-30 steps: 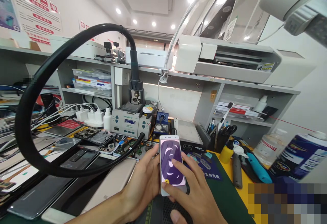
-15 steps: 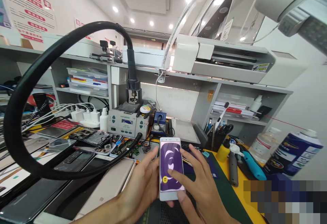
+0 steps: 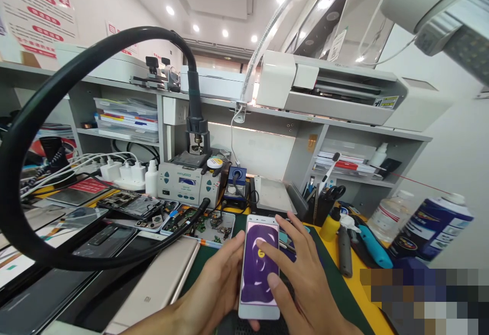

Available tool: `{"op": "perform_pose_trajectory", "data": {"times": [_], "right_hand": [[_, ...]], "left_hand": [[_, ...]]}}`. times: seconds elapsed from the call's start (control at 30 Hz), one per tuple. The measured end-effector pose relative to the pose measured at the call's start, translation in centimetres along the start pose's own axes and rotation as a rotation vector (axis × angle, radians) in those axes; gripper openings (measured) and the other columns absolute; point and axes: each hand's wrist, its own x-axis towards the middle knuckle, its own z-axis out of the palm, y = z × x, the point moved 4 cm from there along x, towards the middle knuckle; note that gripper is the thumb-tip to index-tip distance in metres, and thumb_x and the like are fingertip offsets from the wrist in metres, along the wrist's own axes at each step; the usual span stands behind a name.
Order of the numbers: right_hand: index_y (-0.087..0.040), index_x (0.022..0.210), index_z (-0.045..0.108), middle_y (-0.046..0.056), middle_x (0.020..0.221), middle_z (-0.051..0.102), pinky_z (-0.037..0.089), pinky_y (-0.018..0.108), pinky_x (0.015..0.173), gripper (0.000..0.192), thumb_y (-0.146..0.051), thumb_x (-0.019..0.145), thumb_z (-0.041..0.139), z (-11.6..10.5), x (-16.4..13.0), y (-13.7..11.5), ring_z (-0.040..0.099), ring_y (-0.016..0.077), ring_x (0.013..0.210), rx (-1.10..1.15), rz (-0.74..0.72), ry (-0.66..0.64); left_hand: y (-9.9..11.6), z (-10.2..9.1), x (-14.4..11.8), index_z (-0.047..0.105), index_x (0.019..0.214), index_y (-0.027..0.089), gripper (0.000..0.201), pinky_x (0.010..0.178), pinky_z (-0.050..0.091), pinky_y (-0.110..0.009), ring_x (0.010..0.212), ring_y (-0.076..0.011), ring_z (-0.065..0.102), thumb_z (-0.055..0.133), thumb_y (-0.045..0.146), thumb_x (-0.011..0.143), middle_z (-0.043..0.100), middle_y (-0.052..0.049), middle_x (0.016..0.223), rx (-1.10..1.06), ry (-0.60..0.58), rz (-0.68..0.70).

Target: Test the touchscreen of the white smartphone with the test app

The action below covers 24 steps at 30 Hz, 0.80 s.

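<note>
Since a second ago our phone point(image 3: 260, 266) has come lower and nearer to us, and the yellow dot on its purple screen has climbed from the bottom to the upper part. Our left hand point(image 3: 217, 279) grips the phone along its left edge, holding it above the green mat point(image 3: 324, 279) on the desk point(image 3: 367, 294). Our right hand point(image 3: 301, 274) is spread open, fingers splayed, its forefinger on the screen by the dot and its thumb lower on the glass. A gold phone point(image 3: 156, 289) lies face down just to the left.
</note>
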Motion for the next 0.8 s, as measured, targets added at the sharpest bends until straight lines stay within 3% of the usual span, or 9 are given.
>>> {"op": "perform_pose_trajectory", "data": {"times": [0.33, 0.57, 0.8], "right_hand": [[-0.028, 0.140, 0.050, 0.008, 0.160, 0.023, 0.032, 0.070, 0.107, 0.039, -0.031, 0.102, 0.041, -0.02, 0.10, -0.03, 0.015, 0.0426, 0.148, -0.013, 0.005, -0.009], [-0.026, 0.143, 0.048, 0.011, 0.160, 0.021, 0.034, 0.071, 0.105, 0.041, -0.031, 0.103, 0.038, -0.18, 0.34, -0.25, 0.015, 0.0423, 0.148, -0.041, -0.022, -0.011], [-0.026, 0.145, 0.045, 0.011, 0.160, 0.021, 0.034, 0.071, 0.105, 0.042, -0.030, 0.105, 0.036, -0.17, 0.41, -0.21, 0.015, 0.0421, 0.148, -0.063, -0.002, -0.014]], "left_hand": [[-0.43, 0.31, -0.13, 0.040, 0.151, 0.016, 0.069, 0.066, 0.054, -0.034, 0.095, -0.0305, 0.061, 0.027, 0.061, 0.100, 0.063, -0.017, 0.111, 0.092, -0.011, -0.059], [-0.72, 0.42, -0.52, 0.044, 0.149, 0.018, 0.067, 0.069, 0.050, -0.035, 0.101, -0.0326, 0.059, 0.026, 0.060, 0.100, 0.059, -0.016, 0.124, 0.102, -0.009, -0.110], [-0.94, 0.31, -0.45, 0.044, 0.149, 0.021, 0.068, 0.083, 0.046, -0.036, 0.109, -0.0316, 0.056, 0.029, 0.064, 0.099, 0.058, -0.012, 0.128, 0.110, -0.012, -0.088]]}}
